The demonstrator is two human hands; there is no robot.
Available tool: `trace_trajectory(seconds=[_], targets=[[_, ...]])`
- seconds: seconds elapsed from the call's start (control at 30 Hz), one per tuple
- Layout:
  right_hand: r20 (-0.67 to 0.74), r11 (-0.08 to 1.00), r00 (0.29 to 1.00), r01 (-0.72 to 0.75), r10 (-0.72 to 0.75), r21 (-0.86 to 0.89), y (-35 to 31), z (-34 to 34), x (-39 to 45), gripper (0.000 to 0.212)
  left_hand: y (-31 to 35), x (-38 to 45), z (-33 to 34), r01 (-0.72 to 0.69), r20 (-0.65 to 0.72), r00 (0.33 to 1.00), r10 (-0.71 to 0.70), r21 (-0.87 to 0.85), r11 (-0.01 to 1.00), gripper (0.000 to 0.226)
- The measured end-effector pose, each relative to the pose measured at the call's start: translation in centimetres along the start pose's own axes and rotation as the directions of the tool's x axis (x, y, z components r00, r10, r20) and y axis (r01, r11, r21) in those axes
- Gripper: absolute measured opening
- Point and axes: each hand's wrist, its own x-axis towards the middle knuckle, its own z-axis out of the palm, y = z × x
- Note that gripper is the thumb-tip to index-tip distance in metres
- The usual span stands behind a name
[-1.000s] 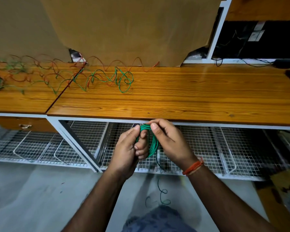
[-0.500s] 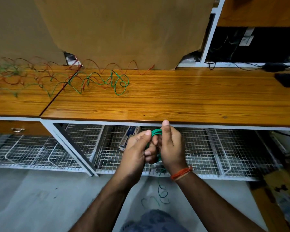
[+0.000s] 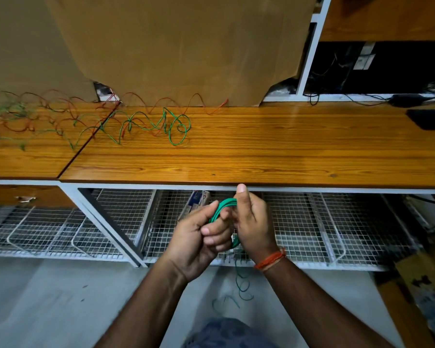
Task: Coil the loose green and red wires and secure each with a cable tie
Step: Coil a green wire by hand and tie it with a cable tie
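Note:
A small green wire coil (image 3: 222, 208) sits between both hands, just below the front edge of the wooden table (image 3: 261, 151). My left hand (image 3: 199, 237) curls its fingers around the coil's left side. My right hand (image 3: 253, 221) grips the right side, thumb raised. A loose green tail (image 3: 240, 285) hangs from the coil toward the floor. More loose green wire (image 3: 171, 126) and red wire (image 3: 161, 106) lie tangled on the table's left and back. No cable tie is visible.
Brown cardboard (image 3: 173, 46) leans against the back of the table. White wire-mesh shelves (image 3: 312, 227) run under the tabletop, with a small box (image 3: 195, 205) inside. A dark device (image 3: 430, 119) and black cables (image 3: 402, 99) lie at the far right.
Both hands with the green coil shifted slightly right and my right thumb rose toward the table edge. The hanging tail still dangles below.

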Motion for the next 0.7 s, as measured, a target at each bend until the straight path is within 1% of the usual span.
trace_trajectory(seconds=[0.07,0.13,0.2,0.23,0.3,0.37,0.43,0.5,0.53,0.57,0.63,0.7], targets=[[0.057,0.998,0.998,-0.043,0.040,0.042,0.4,-0.1,0.1,0.050,0.0,0.1,0.0,-0.022,-0.049,0.999,0.021,-0.021,1.000,0.036],[0.139,0.997,0.988,-0.068,0.064,0.024,1.1,-0.9,0.3,0.050,0.1,0.1,-0.3,-0.043,-0.101,0.994,0.034,-0.090,0.995,0.035],[0.228,0.992,0.967,-0.123,0.118,0.011,1.8,-2.3,0.4,0.044,0.6,-0.1,-0.7,-0.076,-0.140,0.989,0.054,-0.158,0.985,0.034],[0.266,0.990,0.954,-0.137,0.137,-0.018,2.3,-3.3,0.3,0.038,1.0,-0.2,-0.9,-0.097,-0.155,0.986,0.069,-0.179,0.979,0.033],[0.313,0.985,0.939,-0.101,0.141,-0.140,3.2,-5.3,0.2,0.020,2.0,-0.4,-1.5,-0.141,-0.184,0.977,0.104,-0.201,0.969,0.034],[0.325,0.976,0.933,-0.092,0.154,-0.198,4.1,-7.3,0.1,0.007,2.9,-0.5,-2.3,-0.189,-0.222,0.965,0.141,-0.213,0.959,0.037],[0.273,0.972,0.951,-0.087,0.146,-0.219,4.7,-9.0,-0.2,0.013,3.6,-0.6,-3.3,-0.248,-0.258,0.948,0.186,-0.233,0.940,0.040],[0.160,0.970,0.980,-0.084,0.122,-0.229,5.1,-10.3,-0.4,0.018,4.2,-0.7,-4.1,-0.310,-0.290,0.928,0.234,-0.253,0.917,0.044],[0.128,0.967,0.986,-0.069,0.102,-0.244,5.2,-10.7,-0.5,0.019,4.3,-0.7,-4.3,-0.336,-0.306,0.918,0.254,-0.253,0.907,0.045],[0.129,0.960,0.989,-0.034,0.072,-0.277,5.1,-10.9,-0.6,0.018,4.3,-0.7,-4.3,-0.356,-0.318,0.909,0.271,-0.250,0.900,0.043],[0.218,0.928,0.976,0.081,0.000,-0.363,4.5,-10.5,-0.9,0.016,4.0,-0.5,-4.1,-0.380,-0.332,0.896,0.294,-0.233,0.895,0.038],[0.335,0.893,0.938,0.222,-0.086,-0.393,3.3,-9.4,-1.1,0.011,3.0,-0.1,-3.7,-0.380,-0.343,0.883,0.319,-0.127,0.916,0.034]])
